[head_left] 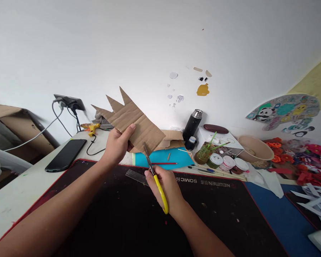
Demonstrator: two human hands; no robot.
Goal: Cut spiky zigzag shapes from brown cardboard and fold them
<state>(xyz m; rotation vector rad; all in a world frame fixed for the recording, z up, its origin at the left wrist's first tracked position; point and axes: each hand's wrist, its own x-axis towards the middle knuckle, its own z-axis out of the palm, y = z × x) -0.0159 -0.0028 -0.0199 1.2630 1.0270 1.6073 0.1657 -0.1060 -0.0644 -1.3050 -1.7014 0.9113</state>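
A brown cardboard piece (139, 119) with several pointed spikes along its upper left side is held up above the desk. My left hand (120, 141) grips its lower left edge, thumb flat on the front and the other fingers mostly behind it. In my right hand (166, 185) is a pair of scissors (159, 192) with yellow handles. Their blades meet the lower edge of the cardboard, one blade lying over its face. Part of the handles is hidden by my fingers. Beneath my hands lies a black desk mat (117, 214) with a red border.
A clear ruler (136, 177) and a red pencil (164, 163) lie behind my right hand. A black phone (66, 155) and a yellow glue gun (92, 129) are at left. Farther back stand a black flask (192, 125), a brush jar (202, 154) and paint pots (227, 162).
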